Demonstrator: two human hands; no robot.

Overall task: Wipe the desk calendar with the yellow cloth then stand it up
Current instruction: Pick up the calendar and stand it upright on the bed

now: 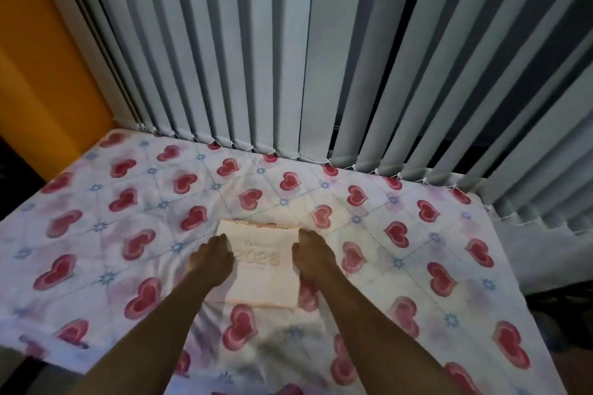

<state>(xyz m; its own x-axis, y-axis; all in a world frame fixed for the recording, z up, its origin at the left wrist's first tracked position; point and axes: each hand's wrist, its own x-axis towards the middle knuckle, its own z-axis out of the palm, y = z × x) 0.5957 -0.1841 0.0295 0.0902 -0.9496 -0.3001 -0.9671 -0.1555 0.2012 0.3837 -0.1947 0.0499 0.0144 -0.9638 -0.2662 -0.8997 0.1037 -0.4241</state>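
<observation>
A pale desk calendar [261,279] lies flat in the middle of the heart-print sheet, its spiral binding along the far edge and "2026" printed on its cover. My left hand [210,258] rests on the calendar's left edge, fingers curled down over it. My right hand [313,258] is at the calendar's right edge, fingers bent against the side. Both hands touch the calendar from opposite sides; whether they grip it is unclear. No yellow cloth is in view.
The white sheet with red hearts [128,202] covers a bed-like surface. Grey vertical blinds [288,58] hang along its far edge. An orange wall [38,58] stands at the left. The surface drops off at the left and right sides.
</observation>
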